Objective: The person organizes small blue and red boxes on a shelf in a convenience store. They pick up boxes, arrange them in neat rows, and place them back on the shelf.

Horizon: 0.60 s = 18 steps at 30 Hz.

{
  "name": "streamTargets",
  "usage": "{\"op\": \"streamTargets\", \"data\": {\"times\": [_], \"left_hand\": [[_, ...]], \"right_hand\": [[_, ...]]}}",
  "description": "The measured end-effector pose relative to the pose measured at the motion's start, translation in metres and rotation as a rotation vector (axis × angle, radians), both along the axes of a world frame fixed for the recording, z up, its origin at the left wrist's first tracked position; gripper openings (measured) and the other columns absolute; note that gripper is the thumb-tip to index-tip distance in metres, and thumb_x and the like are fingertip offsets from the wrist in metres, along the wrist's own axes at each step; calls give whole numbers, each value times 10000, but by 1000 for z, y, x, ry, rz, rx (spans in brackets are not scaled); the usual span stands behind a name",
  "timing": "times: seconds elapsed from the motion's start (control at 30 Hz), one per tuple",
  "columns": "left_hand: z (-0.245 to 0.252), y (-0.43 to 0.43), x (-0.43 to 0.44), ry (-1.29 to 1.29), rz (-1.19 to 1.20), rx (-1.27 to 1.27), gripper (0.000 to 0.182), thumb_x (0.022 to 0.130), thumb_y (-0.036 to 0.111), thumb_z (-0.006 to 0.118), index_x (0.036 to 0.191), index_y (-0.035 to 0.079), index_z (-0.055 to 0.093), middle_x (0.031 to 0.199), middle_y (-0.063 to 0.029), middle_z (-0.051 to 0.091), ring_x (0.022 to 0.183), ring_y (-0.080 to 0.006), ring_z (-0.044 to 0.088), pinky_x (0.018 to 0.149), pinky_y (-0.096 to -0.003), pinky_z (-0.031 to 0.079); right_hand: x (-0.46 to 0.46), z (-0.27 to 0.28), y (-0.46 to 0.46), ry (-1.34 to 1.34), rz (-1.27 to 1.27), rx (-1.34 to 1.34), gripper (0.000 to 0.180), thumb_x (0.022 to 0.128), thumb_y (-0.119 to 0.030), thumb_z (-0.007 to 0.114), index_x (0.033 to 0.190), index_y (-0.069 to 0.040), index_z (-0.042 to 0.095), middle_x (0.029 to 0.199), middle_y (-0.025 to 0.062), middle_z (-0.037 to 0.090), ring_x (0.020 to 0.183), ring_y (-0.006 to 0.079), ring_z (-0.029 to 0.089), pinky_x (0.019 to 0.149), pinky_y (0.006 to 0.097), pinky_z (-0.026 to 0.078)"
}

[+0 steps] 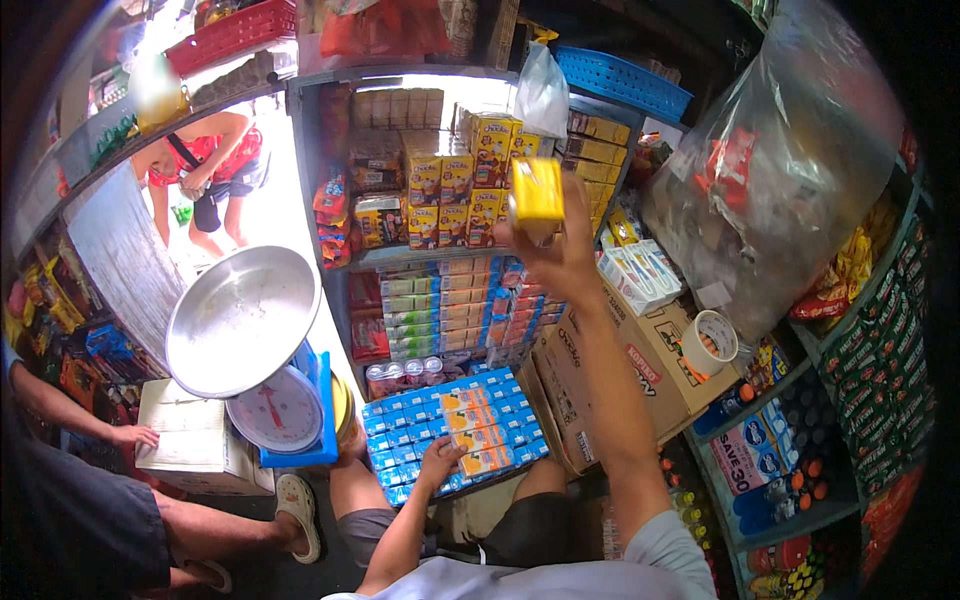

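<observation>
My right hand (562, 247) is raised before the shelf and grips a yellow drink carton (537, 195), blurred. Behind it on the shelf stand stacked yellow chocolate drink cartons (439, 191). My left hand (441, 461) rests at the edge of orange-fruit juice cartons (474, 424), fingers touching the nearest one; whether it grips that carton I cannot tell. These lie on a block of blue cartons (405, 435) across my lap. Below the shelf, more juice cartons (439, 307) are stacked in columns.
A blue weighing scale (276, 409) with a metal pan (244, 319) stands left. Another person's hand (135, 436) touches a cardboard box (195, 450). A person bends outside the opening. At right are a large carton box (637, 360), a tape roll (707, 343) and a big plastic bag (750, 187).
</observation>
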<state>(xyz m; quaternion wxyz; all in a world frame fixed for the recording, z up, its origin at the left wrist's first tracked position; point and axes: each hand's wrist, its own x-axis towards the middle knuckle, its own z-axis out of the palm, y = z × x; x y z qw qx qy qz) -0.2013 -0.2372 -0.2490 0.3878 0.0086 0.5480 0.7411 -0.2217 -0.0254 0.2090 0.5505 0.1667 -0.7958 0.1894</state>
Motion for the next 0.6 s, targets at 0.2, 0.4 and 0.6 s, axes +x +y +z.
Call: {"op": "streamTargets", "data": {"times": [0.2, 0.4, 0.6], "left_hand": [[1, 0, 1, 7, 3, 25, 659, 832, 237, 822, 1316, 7, 437, 1140, -84, 705, 939, -169, 696, 696, -294, 584], [5, 0, 1, -47, 19, 57, 684, 828, 197, 823, 1325, -19, 406, 1165, -132, 690, 987, -216, 696, 751, -348, 607], [1, 1, -2, -38, -5, 51, 639, 846, 171, 802, 1321, -19, 417, 1146, -129, 700, 972, -213, 704, 762, -346, 609]], "right_hand": [[-65, 60, -6, -98, 275, -237, 885, 748, -198, 871, 1411, -135, 287, 1175, 181, 550, 1102, 314, 617, 913, 401, 531], [-118, 61, 6, 0, 6, 218, 709, 763, -106, 801, 1316, -162, 361, 1215, 147, 556, 1104, 423, 606, 862, 486, 537], [-154, 44, 24, 79, -88, 116, 702, 753, -98, 821, 1257, -102, 334, 1176, 177, 536, 1059, 389, 609, 858, 461, 526]]}}
